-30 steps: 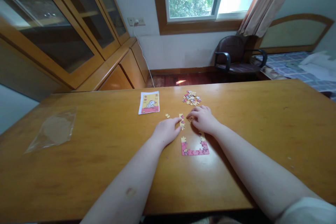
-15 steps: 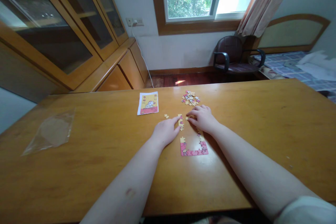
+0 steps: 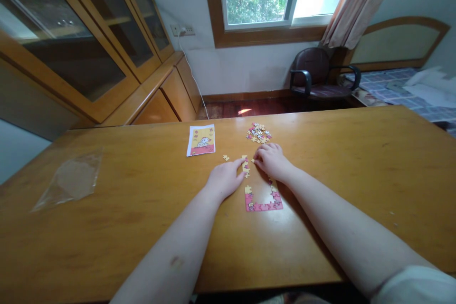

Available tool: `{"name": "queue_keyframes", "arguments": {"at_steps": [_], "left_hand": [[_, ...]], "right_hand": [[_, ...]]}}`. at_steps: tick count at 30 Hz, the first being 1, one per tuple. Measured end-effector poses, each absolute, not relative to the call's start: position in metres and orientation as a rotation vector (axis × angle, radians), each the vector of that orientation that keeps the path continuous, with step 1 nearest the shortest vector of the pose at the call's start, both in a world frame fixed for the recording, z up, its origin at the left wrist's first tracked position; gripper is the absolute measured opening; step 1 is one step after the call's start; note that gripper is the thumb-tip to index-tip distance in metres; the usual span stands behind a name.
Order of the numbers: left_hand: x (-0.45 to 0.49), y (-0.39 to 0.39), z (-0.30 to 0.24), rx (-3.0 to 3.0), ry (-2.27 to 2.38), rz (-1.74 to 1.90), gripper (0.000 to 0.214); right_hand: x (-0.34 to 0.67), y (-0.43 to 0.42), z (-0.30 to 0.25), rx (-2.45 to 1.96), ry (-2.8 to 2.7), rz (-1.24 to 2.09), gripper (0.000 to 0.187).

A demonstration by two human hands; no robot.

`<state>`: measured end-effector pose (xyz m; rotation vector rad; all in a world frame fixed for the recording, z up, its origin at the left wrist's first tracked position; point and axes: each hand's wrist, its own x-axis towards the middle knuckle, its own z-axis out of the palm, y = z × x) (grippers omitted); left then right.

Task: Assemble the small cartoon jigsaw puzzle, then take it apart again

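Note:
My left hand (image 3: 225, 180) lies low over the table, index finger and thumb bracing the left side of a short upright strip of joined puzzle pieces (image 3: 245, 167), yellow with pink bits. Just right of that strip, the fingertips of my right hand (image 3: 272, 160) pinch a small yellow puzzle piece (image 3: 252, 161). Nearer to me is a partly joined puzzle border (image 3: 264, 207), pink along the bottom with yellow up the sides. My right hand and wrist cover part of its right side. A loose yellow puzzle piece (image 3: 225, 157) rests beyond my left hand.
A pile of loose puzzle pieces (image 3: 259, 133) sits beyond my right hand. The picture card (image 3: 201, 140) lies farther left, and a clear plastic bag (image 3: 71, 178) at far left. Past the wooden table (image 3: 149, 247) stand a chair (image 3: 313, 73), a bed and a glass-fronted cabinet (image 3: 149, 64).
The right hand's fingers have drawn closer together around the small yellow piece, which sits slightly farther left. My left hand stays at the strip.

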<state>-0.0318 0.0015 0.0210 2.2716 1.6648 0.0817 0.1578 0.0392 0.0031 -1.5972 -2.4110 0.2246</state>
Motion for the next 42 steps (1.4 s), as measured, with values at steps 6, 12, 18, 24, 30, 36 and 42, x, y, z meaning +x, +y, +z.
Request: {"name": "queue_keyframes", "arguments": {"at_steps": [6,12,18,24,30,36,42], "left_hand": [[-0.032,0.002,0.020,2.285,1.657,0.089,0.045],[-0.033,0.002,0.020,2.273,1.648,0.071,0.046],[-0.034,0.001,0.021,2.273,1.626,0.090,0.045],[-0.032,-0.001,0.023,2.279,1.622,0.083,0.045],[-0.031,-0.002,0.024,2.277,1.612,0.076,0.046],[-0.030,-0.003,0.028,2.279,1.618,0.068,0.045],[-0.031,-0.002,0.027,2.279,1.604,0.090,0.045]], "right_hand": [[0.157,0.039,-0.002,-1.561,-2.413,0.211,0.012],[0.157,0.038,-0.003,-1.533,-2.384,0.242,0.009],[0.156,0.040,-0.006,-1.514,-2.364,0.236,0.009],[0.155,0.040,-0.010,-1.509,-2.326,0.216,0.009],[0.153,0.040,-0.013,-1.492,-2.324,0.215,0.009],[0.152,0.039,-0.013,-1.504,-2.332,0.210,0.011],[0.152,0.038,-0.010,-1.489,-2.331,0.206,0.011]]}}
